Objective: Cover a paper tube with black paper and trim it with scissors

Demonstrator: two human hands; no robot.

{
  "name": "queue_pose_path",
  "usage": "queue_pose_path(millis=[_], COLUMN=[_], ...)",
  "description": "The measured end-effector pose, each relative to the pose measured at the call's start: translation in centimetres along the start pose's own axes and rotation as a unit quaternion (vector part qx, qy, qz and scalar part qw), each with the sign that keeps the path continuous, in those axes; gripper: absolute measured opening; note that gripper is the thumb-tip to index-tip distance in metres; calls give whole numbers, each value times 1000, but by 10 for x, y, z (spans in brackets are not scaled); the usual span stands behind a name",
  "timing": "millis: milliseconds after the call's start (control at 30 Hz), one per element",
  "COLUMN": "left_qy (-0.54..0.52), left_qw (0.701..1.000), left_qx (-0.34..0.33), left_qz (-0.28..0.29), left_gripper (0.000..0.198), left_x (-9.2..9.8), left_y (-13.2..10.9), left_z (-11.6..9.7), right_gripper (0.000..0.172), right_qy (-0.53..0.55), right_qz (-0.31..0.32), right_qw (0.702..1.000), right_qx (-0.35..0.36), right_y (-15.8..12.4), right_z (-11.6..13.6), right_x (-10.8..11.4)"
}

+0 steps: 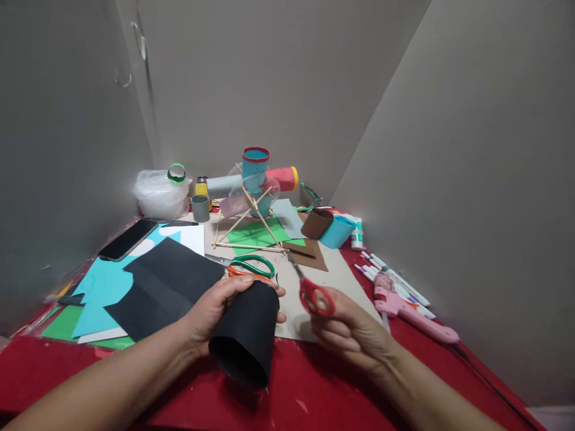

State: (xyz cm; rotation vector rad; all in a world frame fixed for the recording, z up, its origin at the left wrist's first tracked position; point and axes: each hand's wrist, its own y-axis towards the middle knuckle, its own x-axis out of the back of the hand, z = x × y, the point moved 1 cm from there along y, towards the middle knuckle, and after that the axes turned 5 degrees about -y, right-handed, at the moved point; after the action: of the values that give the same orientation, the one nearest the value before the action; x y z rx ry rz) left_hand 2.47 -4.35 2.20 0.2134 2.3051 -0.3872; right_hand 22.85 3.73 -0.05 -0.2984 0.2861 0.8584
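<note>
My left hand (215,305) is wrapped round a black paper tube (247,329), whose open end faces toward me and down. In my right hand (354,332) is a small pair of scissors with red handles (317,298), its blades pointing away and up to the left, apart from the tube. Just beyond my left hand lies a larger pair of scissors (254,266) with green and orange handles. Behind stands a wheel model (251,206) of thin wooden sticks and clear discs, with blue, red, grey and pink paper cups around it.
Black paper (166,281), blue sheets (101,287) and a phone (129,238) lie at left. Brown (317,224) and blue paper tubes (338,231) stand at right, near markers (399,278) and a pink glue gun (415,314). A plastic bag (162,194) sits at the back left.
</note>
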Motion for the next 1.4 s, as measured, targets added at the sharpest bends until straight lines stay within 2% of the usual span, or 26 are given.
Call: queue_pose_path(millis=[133, 267, 367, 567, 667, 733, 900, 1033, 1133, 1267, 1333, 1400], left_qy=[34, 25, 18, -5, -37, -53, -66, -53, -57, -72, -76, -79], left_qw=[999, 999, 999, 997, 993, 993, 998, 998, 997, 993, 991, 989], left_qx=[-15, -13, -12, 44, 67, 59, 2, 25, 36, 41, 49, 56], left_qz=[28, 34, 27, 70, 85, 83, 1, -22, -41, -82, -101, -112], left_gripper=[49, 48, 48, 55, 55, 52, 41, 51, 51, 47, 45, 43], left_x=[-3, -3, 0, 8, 13, 17, 18, 16, 18, 21, 20, 19], left_y=[-4, -5, -4, -3, 0, 3, 8, 6, 5, 6, 6, 6], left_z=[0, 2, 3, 9, 12, 12, 6, 3, 4, 5, 4, 3], right_gripper=[30, 26, 31, 42, 45, 47, 46, 48, 50, 47, 41, 35], right_qy=[18, 29, 26, 10, -6, -27, -109, -186, -251, -335, -423, -518], right_qz=[74, 93, 99, 125, 123, 123, 79, 15, -9, 0, 8, 7], right_qw=[995, 992, 991, 987, 988, 988, 990, 982, 967, 938, 898, 841], right_qx=[-60, -81, -88, -101, -94, -89, -44, 7, 50, 93, 123, 154], right_y=[10, 16, 19, 19, 19, 21, 28, 30, 27, 21, 18, 16], right_z=[-10, -21, -27, -26, -23, -19, -5, 3, 5, 5, 5, 5], right_x=[-17, -19, -15, -19, -22, -22, -12, -4, -2, 1, 3, 4])
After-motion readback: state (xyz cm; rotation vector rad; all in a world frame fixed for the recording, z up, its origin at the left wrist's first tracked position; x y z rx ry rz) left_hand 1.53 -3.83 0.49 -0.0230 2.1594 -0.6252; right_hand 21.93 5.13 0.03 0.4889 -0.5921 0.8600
